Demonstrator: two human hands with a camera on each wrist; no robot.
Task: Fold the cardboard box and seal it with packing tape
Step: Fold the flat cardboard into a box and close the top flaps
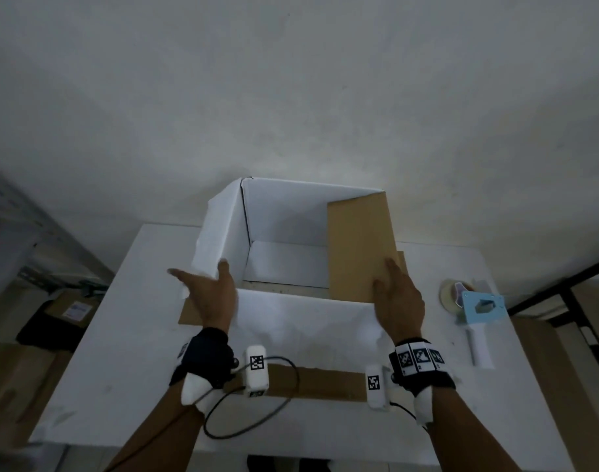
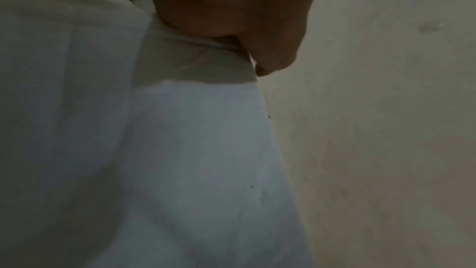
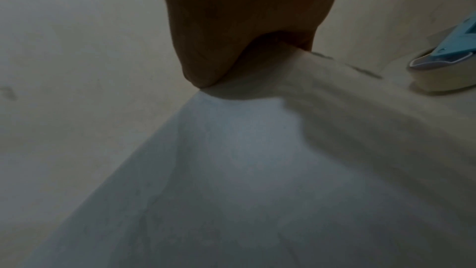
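An open cardboard box (image 1: 284, 216), white inside and brown outside, stands on the white table (image 1: 121, 386). Its right flap (image 1: 356, 243) is folded inward, brown side up. My right hand (image 1: 398, 298) holds that flap at the near right corner, thumb on top and fingers curled out of sight past its edge. The right wrist view shows the flap (image 3: 335, 80) caught in the hand (image 3: 244, 17). My left hand (image 1: 211, 294) straddles the upright left flap (image 1: 216, 233) at the near left corner, thumb inside and fingers spread straight outside. The near flap (image 1: 305, 318) lies toward me.
A blue tape dispenser (image 1: 480, 310) with its tape roll (image 3: 445, 80) lies on the table right of the box. A brown cardboard strip (image 1: 311, 383) and a black cable (image 1: 250, 420) lie near the front edge. Cardboard boxes (image 1: 73, 308) sit on the floor at left.
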